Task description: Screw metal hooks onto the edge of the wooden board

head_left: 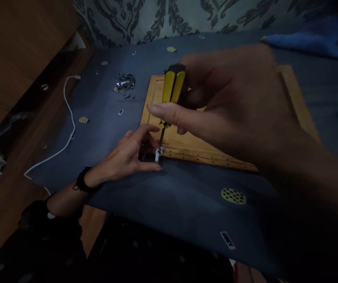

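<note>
In my right hand [227,94] is a screwdriver [173,84] with a yellow and black handle, gripped between thumb and fingers. Its shaft points down to a small metal bracket [158,152] at the near left corner of a wooden panel [180,135]. My left hand [130,151] curls around that corner, thumb and forefinger on either side of the bracket; whether they press on it I cannot tell. A row of small dark holes runs along the panel's near edge. My right hand hides much of the panel.
Beyond the panel's left side lie several metal fittings [126,81] and loose screws [127,96]. A white cable [68,98] runs down the left of the dark blue patterned cloth [106,102]. A blue cloth item [307,44] lies at the back right, and wooden furniture [24,47] stands left.
</note>
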{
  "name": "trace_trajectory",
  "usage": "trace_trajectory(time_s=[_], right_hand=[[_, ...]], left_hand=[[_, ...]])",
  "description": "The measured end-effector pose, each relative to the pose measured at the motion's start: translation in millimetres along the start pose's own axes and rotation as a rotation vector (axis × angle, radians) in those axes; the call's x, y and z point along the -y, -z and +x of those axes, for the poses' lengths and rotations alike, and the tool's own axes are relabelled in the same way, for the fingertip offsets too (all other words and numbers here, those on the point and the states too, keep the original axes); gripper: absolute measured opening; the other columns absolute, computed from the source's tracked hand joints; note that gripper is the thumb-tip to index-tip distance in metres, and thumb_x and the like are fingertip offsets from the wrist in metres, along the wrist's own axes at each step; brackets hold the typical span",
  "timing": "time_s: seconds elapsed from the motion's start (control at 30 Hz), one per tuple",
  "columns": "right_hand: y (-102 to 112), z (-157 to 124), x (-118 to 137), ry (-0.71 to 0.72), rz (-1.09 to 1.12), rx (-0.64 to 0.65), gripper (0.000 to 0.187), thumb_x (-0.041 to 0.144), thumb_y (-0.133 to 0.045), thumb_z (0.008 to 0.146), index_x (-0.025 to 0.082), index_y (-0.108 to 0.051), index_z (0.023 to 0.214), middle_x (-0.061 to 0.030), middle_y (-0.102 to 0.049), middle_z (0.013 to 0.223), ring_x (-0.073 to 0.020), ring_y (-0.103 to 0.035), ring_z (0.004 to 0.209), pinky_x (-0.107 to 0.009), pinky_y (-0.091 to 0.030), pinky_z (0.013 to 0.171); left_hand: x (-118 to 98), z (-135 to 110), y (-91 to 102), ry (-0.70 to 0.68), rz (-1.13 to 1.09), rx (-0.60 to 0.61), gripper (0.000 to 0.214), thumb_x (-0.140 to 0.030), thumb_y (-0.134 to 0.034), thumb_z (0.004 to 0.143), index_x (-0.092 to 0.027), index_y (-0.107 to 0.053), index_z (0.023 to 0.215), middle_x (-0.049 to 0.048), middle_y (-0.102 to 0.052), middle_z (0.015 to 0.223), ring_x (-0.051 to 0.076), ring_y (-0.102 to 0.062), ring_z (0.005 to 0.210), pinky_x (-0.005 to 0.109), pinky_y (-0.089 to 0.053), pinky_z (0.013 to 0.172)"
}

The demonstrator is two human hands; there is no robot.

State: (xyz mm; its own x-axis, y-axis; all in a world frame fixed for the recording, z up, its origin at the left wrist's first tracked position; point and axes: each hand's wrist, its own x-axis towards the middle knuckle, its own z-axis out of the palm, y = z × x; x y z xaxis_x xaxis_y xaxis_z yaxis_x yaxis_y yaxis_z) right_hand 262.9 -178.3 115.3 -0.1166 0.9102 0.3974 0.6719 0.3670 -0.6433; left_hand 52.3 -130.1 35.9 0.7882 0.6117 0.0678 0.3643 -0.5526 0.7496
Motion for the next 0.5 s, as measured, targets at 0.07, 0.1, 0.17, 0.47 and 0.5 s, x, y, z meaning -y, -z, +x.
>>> trace_trajectory(time_s=[0.07,0.1,0.17,0.47,0.5], right_hand=[[-3,1,-1,-0.022,0.025,0.056,0.020,0.036,-0.073,0.093,0.021,-0.067,0.080,-0.0046,-0.070,0.080,-0.0199,-0.067,0.076,-0.033,-0.050,0.066],[-5,2,-1,-0.023,0.040,0.075,0.019,0.035,-0.073,0.093,0.021,-0.067,0.081,-0.0048,-0.070,0.081,-0.0197,-0.066,0.076,-0.032,-0.050,0.065],[-8,2,-3,-0.018,0.045,0.094,0.019,0.035,-0.073,0.093,0.020,-0.068,0.083,-0.0055,-0.070,0.083,-0.0199,-0.066,0.077,-0.032,-0.049,0.063],[-11,2,-7,0.040,-0.009,0.066,0.017,0.033,-0.073,0.093,0.020,-0.069,0.082,-0.0033,-0.069,0.079,-0.0187,-0.063,0.072,-0.031,-0.046,0.060],[-10,3,-7,0.049,-0.009,0.078,0.017,0.033,-0.072,0.093,0.020,-0.069,0.082,-0.0032,-0.069,0.078,-0.0184,-0.063,0.072,-0.031,-0.046,0.060]], left_hand=[[1,0,0.2,0.001,0.014,-0.001,0.066,-0.046,-0.087,0.078,-0.025,-0.051,0.129,0.0033,-0.072,0.108,0.023,-0.070,0.097,0.040,-0.052,0.089],[1,0,0.3,0.001,0.019,-0.002,0.064,-0.046,-0.087,0.078,-0.025,-0.052,0.127,0.0033,-0.072,0.108,0.023,-0.070,0.098,0.039,-0.052,0.089],[2,1,0.3,-0.009,0.024,-0.003,0.060,-0.047,-0.087,0.078,-0.025,-0.054,0.123,0.0030,-0.071,0.108,0.023,-0.069,0.100,0.039,-0.052,0.089],[-3,2,1.7,-0.020,0.017,0.012,0.063,-0.047,-0.085,0.080,-0.023,-0.051,0.128,0.0016,-0.069,0.103,0.021,-0.068,0.090,0.039,-0.051,0.089],[-3,2,1.8,-0.019,0.024,0.013,0.060,-0.047,-0.085,0.081,-0.023,-0.052,0.126,0.0014,-0.069,0.103,0.021,-0.069,0.091,0.039,-0.051,0.089]])
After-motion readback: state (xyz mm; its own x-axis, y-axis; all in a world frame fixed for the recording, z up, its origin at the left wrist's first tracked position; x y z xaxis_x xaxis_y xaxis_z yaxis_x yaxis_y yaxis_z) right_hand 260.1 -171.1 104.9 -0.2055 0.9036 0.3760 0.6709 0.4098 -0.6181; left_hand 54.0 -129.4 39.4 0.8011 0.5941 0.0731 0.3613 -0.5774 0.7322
